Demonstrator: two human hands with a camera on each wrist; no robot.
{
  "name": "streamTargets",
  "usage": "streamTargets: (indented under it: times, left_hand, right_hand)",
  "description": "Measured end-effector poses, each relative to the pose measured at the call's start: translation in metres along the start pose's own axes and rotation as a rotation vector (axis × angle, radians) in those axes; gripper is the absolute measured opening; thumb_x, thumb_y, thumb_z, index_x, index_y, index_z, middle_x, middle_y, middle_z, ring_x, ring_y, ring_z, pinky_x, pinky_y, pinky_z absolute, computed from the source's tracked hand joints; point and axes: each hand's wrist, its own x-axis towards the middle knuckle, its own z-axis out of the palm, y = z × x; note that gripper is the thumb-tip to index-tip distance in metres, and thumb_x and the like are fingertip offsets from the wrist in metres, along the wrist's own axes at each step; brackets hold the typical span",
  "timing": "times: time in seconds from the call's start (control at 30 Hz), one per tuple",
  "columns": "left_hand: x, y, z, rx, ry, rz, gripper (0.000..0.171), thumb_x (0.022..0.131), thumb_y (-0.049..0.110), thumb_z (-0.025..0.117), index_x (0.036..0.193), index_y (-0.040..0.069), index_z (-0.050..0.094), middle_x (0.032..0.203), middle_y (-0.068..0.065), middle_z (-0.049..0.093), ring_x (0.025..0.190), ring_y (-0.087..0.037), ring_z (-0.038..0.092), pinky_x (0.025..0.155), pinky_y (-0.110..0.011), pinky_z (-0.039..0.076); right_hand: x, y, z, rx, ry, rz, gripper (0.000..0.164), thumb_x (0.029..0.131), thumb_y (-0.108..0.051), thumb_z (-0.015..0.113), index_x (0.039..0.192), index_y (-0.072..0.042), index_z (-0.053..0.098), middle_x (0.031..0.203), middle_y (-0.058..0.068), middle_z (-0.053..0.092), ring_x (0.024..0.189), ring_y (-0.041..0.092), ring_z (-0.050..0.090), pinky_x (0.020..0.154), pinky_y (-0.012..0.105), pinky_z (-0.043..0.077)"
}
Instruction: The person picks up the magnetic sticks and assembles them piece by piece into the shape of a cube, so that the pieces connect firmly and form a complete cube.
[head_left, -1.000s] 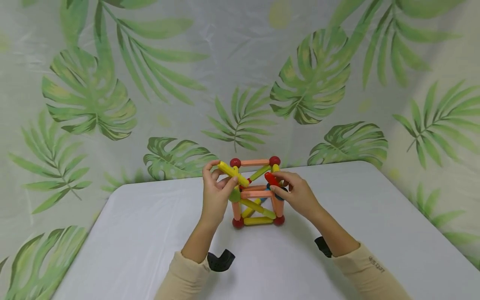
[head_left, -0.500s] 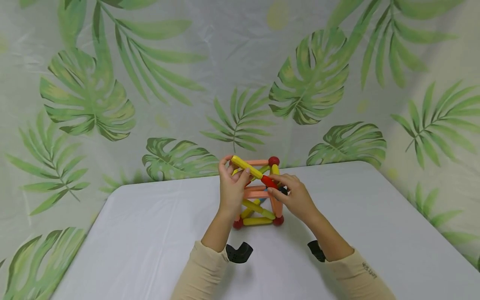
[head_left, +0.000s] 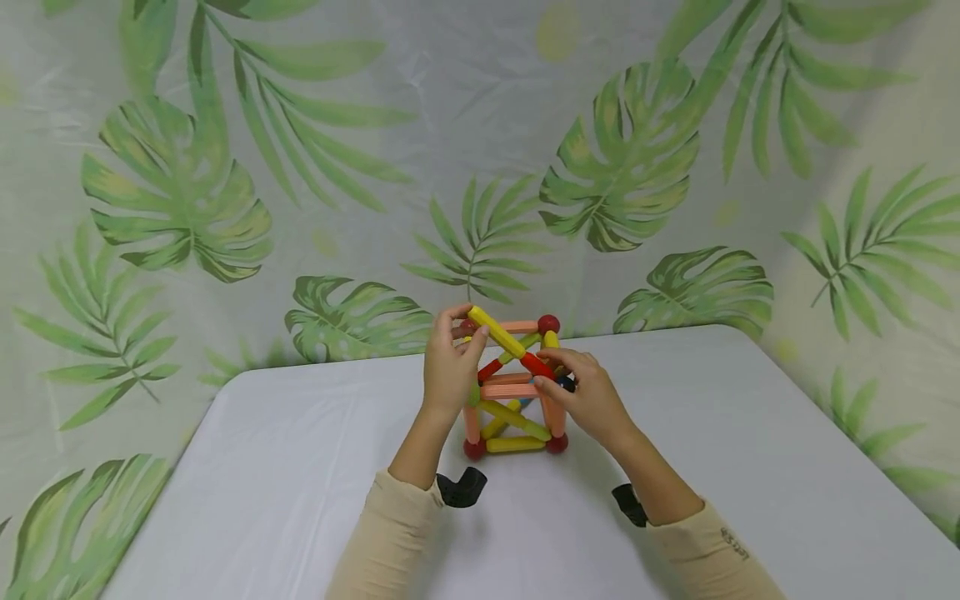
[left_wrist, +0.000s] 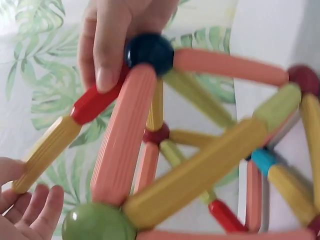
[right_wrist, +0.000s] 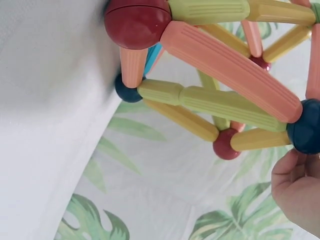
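A yellow rod (head_left: 497,332) meets a short red rod (head_left: 536,365) end to end, slanting over the top of a frame built of magnetic rods and balls. My left hand (head_left: 450,362) pinches the yellow rod near its outer end; in the left wrist view, thumb and fingers of that left hand (left_wrist: 32,215) are around the tip. With thumb and fingers my right hand (head_left: 588,390) holds the red rod beside the dark blue ball (left_wrist: 150,54). A green ball (left_wrist: 97,222) marks the near left corner, joined to the blue ball by a salmon rod (left_wrist: 125,137).
The frame stands on a white-covered table (head_left: 315,467), with dark red balls (head_left: 475,447) at its base. Yellow-and-green diagonals (head_left: 517,418) cross its sides. Behind the table hangs a leaf-patterned cloth (head_left: 480,150).
The yellow rod, apart from the red one a second ago, moved right and now touches its end. My left hand has since slid slightly back left along the yellow rod.
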Motion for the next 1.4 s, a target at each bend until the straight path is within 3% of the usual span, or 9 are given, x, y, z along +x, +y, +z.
streamTargets:
  times: [0.37,0.67,0.9,1.13,1.4]
  left_hand:
    - [0.014,-0.014,-0.019,0.409,-0.105,0.155,0.042,0.083,0.013,0.065,0.120,0.001,0.047,0.111,-0.009,0.051,0.091,-0.025,0.056,0.073,-0.028,0.049]
    - [0.016,-0.026,-0.025,0.534,-0.164,0.257,0.043,0.083,0.008,0.064,0.123,0.003,0.049,0.118,-0.010,0.050,0.094,-0.025,0.055,0.076,-0.030,0.049]
    - [0.021,-0.043,-0.031,0.535,-0.250,0.152,0.041,0.085,0.012,0.061,0.125,0.010,0.052,0.123,-0.006,0.051,0.113,-0.026,0.045,0.090,-0.044,0.039]
    - [0.024,-0.059,-0.033,0.463,-0.338,0.104,0.043,0.085,0.013,0.062,0.126,0.007,0.052,0.124,-0.009,0.051,0.113,-0.027,0.043,0.095,-0.046,0.032]
    - [0.024,-0.064,-0.030,0.374,-0.392,-0.044,0.045,0.088,0.018,0.057,0.132,0.013,0.046,0.134,-0.008,0.040,0.119,-0.024,0.038,0.086,-0.041,0.043]
  right_hand:
    - [-0.001,-0.002,0.006,-0.022,0.039,0.018,0.036,0.081,-0.029,0.067,0.108,-0.007,0.061,0.093,0.002,0.056,0.090,0.019,0.045,0.071,0.034,0.045]
    - [0.000,-0.009,0.007,-0.042,0.030,0.074,0.033,0.082,-0.025,0.067,0.107,-0.005,0.062,0.094,0.004,0.055,0.090,0.020,0.044,0.070,0.032,0.047]
    - [0.003,-0.010,0.008,-0.036,0.027,0.135,0.032,0.082,-0.023,0.067,0.106,-0.002,0.064,0.097,0.008,0.050,0.090,0.023,0.042,0.066,0.032,0.044]
    - [0.005,-0.009,0.010,0.014,0.013,0.199,0.025,0.083,-0.017,0.065,0.102,0.000,0.065,0.099,0.012,0.045,0.094,0.026,0.040,0.069,0.034,0.044]
    - [0.005,-0.012,0.008,0.012,-0.001,0.231,0.025,0.084,-0.019,0.064,0.101,-0.001,0.065,0.101,0.011,0.044,0.095,0.026,0.040,0.070,0.036,0.044]
